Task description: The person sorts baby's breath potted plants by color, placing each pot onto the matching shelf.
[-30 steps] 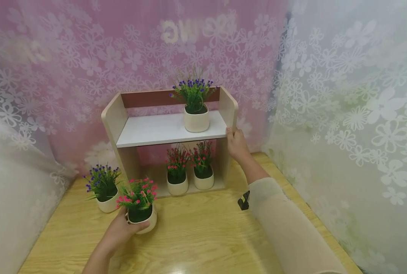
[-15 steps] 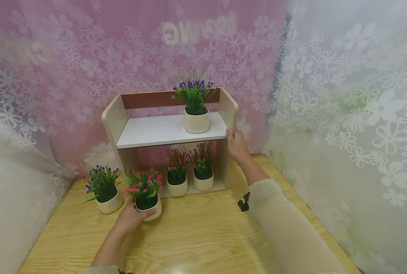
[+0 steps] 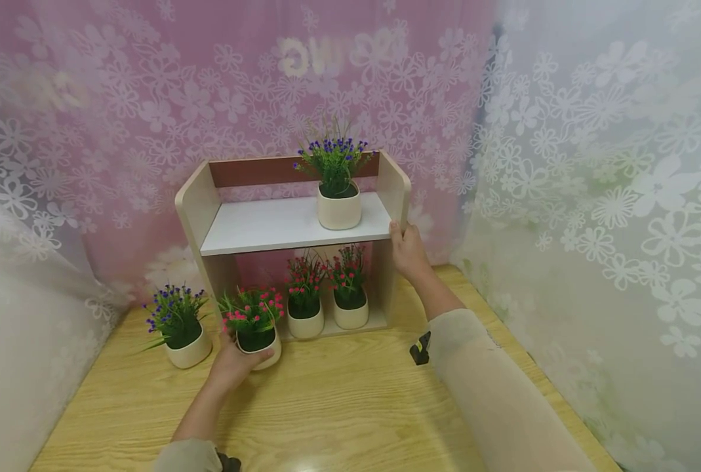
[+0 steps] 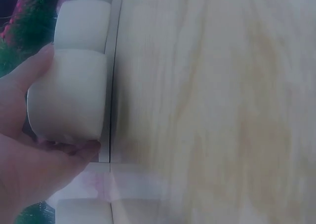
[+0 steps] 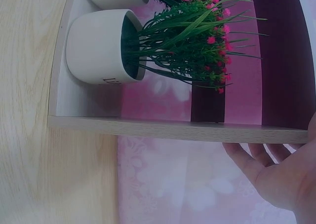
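In the head view my left hand point(image 3: 231, 362) grips a cream pot of pink flowers point(image 3: 258, 334) at the lower left front of a small two-tier shelf point(image 3: 256, 226). The left wrist view shows thumb and fingers around that pot point(image 4: 69, 95), close by the shelf's bottom edge. My right hand point(image 3: 409, 249) holds the shelf's right side panel point(image 3: 393, 190), its fingers point(image 5: 242, 160) lying on the panel's outer face. Two pots of red-pink flowers point(image 3: 305, 320) point(image 3: 351, 308) stand inside the lower tier. A purple-flowered pot point(image 3: 338, 206) sits on the white upper board, toward the right.
Left of the shelf, another purple-flowered pot point(image 3: 187, 347) stands on the wooden table point(image 3: 338, 406). A floral curtain point(image 3: 238, 78) hangs behind, with pale patterned curtains point(image 3: 592, 196) on both sides. A small black object point(image 3: 421, 349) is by the right sleeve.
My left hand has carried the pink-flowered pot forward and slightly right, up to the shelf's lower front. The right hand has stayed on the side panel.
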### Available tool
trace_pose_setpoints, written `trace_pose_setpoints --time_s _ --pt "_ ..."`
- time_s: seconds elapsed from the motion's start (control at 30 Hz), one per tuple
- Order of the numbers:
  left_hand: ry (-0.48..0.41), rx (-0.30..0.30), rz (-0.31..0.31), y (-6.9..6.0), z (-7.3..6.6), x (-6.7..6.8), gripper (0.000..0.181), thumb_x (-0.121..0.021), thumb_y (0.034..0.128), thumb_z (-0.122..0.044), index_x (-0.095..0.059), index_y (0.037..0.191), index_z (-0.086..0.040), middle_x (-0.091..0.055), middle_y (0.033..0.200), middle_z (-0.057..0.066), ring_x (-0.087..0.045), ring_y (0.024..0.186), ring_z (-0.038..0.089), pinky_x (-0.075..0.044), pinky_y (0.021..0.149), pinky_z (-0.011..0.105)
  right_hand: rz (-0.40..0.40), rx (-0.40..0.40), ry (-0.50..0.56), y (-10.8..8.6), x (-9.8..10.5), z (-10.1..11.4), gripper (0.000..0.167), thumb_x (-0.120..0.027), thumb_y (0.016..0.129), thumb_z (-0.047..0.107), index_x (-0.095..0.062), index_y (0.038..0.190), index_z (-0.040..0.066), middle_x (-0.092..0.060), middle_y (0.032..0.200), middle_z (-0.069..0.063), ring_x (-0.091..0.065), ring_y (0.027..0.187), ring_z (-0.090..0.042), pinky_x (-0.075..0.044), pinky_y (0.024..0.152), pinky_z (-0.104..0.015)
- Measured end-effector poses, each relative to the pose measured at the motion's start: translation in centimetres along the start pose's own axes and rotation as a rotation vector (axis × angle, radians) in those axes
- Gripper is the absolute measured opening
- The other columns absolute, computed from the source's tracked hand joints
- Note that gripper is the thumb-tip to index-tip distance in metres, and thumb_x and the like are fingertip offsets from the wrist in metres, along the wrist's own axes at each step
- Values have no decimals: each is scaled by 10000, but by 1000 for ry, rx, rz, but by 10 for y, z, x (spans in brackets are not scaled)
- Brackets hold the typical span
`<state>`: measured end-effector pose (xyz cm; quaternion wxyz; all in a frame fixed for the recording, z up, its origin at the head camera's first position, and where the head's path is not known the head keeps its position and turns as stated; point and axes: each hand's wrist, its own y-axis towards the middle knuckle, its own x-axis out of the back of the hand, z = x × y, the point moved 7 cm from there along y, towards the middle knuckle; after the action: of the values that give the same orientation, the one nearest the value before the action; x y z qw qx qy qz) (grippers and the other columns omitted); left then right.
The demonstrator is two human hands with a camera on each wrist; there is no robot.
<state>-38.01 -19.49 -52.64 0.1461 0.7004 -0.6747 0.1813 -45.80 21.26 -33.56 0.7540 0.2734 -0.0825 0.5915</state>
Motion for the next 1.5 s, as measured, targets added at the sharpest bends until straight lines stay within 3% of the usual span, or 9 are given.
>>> trace_pose_setpoints --time_s 0.17,0.33,0.57,0.8,0.9,1.1,1.5 --pt "-2 -35 -7 7 -3 0 1099 -918 886 -346 -223 1665 0 -399 1681 295 -431 1541 510 -344 1282 672 -5 5 -7 1 0 0 587 -318 1193 431 -528 1294 -108 -492 1277 -271 -478 1078 -351 -450 1104 -616" --pt "77 -103 -55 14 -9 1 1013 -915 881 -340 -339 1641 1 -521 1597 307 -516 1477 510 -411 1231 672 -8 -2 -2 1 1 -1 585 -322 1190 434 -527 1286 -106 -488 1274 -265 -475 1072 -348 -451 1096 -613" --pt "96 12 -99 11 -11 0 1106 -878 908 -370 -164 1624 79 -385 1658 387 -448 1498 575 -384 1251 672 -9 7 4 1 0 -1 578 -331 1191 423 -538 1331 -98 -501 1290 -275 -491 1111 -362 -438 1132 -627" --pt "144 -17 -135 16 -18 1 999 -848 941 -333 -264 1627 100 -453 1607 393 -475 1481 573 -403 1239 677 -10 -3 5 1 1 -1 589 -329 1189 426 -514 1330 -114 -493 1305 -279 -491 1126 -368 -434 1150 -625" --pt "171 -3 -139 19 -18 1 965 -829 957 -341 -284 1610 116 -492 1563 405 -501 1449 580 -428 1211 682 -7 5 2 1 0 0 587 -324 1190 428 -513 1347 -105 -493 1329 -281 -498 1161 -373 -427 1170 -624" --pt "197 30 -127 25 -17 -1 961 -794 987 -388 -266 1580 151 -491 1530 450 -502 1432 606 -444 1193 680 -2 -5 6 0 0 0 577 -329 1193 424 -515 1367 -94 -497 1353 -294 -506 1201 -395 -416 1191 -630" --pt "202 12 -137 35 -20 -5 918 -769 1015 -353 -252 1554 180 -523 1487 461 -521 1420 598 -440 1204 665 -2 10 4 1 -1 0 567 -329 1191 435 -542 1305 -78 -502 1321 -281 -506 1172 -378 -430 1171 -639"
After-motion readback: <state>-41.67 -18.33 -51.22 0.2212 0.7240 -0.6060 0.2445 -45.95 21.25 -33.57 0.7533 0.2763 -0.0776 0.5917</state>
